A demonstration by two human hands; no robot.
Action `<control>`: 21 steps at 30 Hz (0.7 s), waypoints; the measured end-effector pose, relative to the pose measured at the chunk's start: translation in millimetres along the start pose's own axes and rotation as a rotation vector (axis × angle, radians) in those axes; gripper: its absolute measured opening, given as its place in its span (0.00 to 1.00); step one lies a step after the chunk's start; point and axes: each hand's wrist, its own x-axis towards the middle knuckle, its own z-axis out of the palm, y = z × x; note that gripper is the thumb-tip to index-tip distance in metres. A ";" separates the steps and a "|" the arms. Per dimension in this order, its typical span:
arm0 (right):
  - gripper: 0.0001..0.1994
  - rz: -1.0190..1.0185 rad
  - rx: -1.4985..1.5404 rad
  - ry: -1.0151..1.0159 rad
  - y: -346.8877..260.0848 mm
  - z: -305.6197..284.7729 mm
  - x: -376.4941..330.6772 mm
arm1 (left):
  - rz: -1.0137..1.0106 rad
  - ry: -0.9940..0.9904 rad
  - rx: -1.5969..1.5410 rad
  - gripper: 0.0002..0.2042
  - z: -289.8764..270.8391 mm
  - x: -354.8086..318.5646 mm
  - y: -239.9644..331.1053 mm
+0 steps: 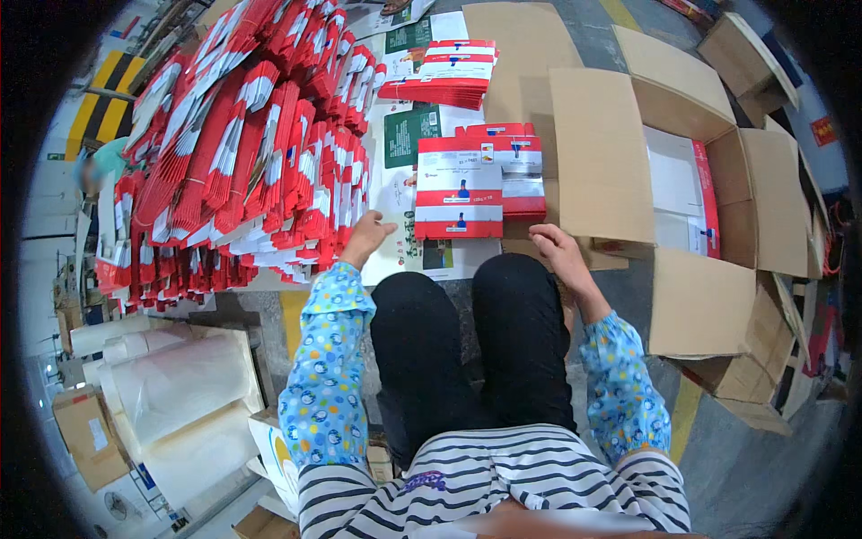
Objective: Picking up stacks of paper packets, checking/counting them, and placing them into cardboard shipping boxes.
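The person sits before a low counter [449, 260] with both hands empty. The left hand [366, 235] lies open, fingers loosely spread, on a printed sheet [395, 242] beside the big heap of flat red-and-white cartons [242, 153]. The right hand [557, 247] rests relaxed and half-curled at the near edge, just below a small stack [460, 193] of the same cartons. A open box [682, 180] stands to the right. The work seems to sit between picks; the next grasp would call for pinching one flat carton.

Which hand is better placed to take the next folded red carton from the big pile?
Probably left: the left hand rests right beside the red carton pile; the right hand lies near the open cardboard box.
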 end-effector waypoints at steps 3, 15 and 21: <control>0.16 0.162 -0.023 0.168 100.5 2.1 52.9 | 0.035 -0.073 0.120 0.31 34.4 34.8 -4.6; 0.30 0.152 -0.326 0.734 216.0 -25.4 145.3 | 0.501 -0.063 0.508 0.41 135.0 220.3 130.9; 0.32 0.452 -0.415 0.540 196.4 1.5 172.4 | 0.364 -0.325 0.643 0.46 140.2 273.2 137.0</control>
